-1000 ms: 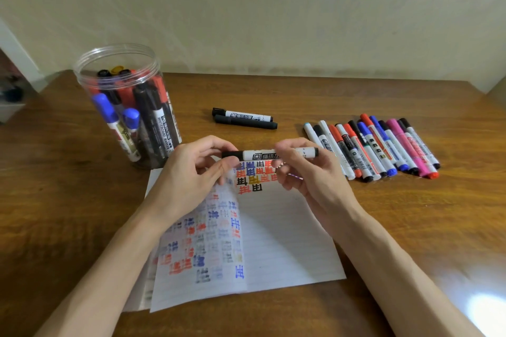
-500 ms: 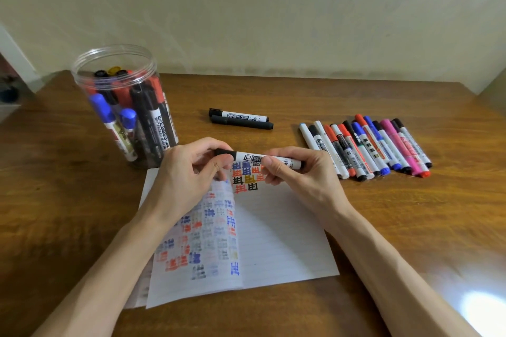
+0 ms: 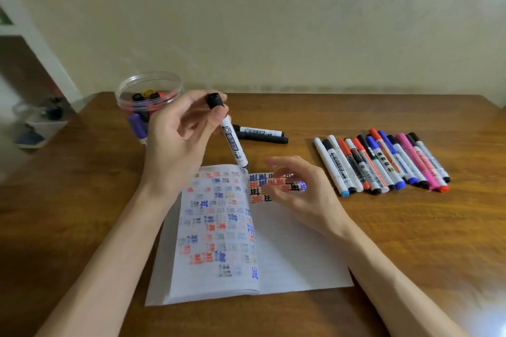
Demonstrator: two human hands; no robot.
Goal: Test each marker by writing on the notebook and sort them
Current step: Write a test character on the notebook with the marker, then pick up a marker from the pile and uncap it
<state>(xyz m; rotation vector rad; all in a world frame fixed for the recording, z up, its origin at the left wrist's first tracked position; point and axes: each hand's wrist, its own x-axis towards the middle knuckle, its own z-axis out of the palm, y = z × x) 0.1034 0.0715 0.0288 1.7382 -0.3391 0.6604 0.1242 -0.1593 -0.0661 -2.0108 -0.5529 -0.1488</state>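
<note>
A wooden table fills the lower half of the view. Its far edge runs along a pale wall, its left edge slants away toward a doorway, and its far right corner just shows. Bare wood lies left of the notebook, in front of the marker row on the right, and in a strip along the far edge.

An open notebook lies flat at the centre front. Its left page is crowded with red, blue and black test marks; its right page is marked only along the top.

A clear plastic jar stands open at the far left with markers upright inside, partly hidden behind the left hand. A row of markers lies side by side on the right, well apart from the notebook, caps in black, red, blue and pink. Two markers lie together just beyond the notebook's top edge.

The left hand is raised above the notebook's far left corner and pinches a white-bodied marker just below its black cap. The marker slants down to the right, its lower end at the notebook's top edge.

The right hand hovers over the top of the right page, fingers loosely curved and apart, holding nothing.
</note>
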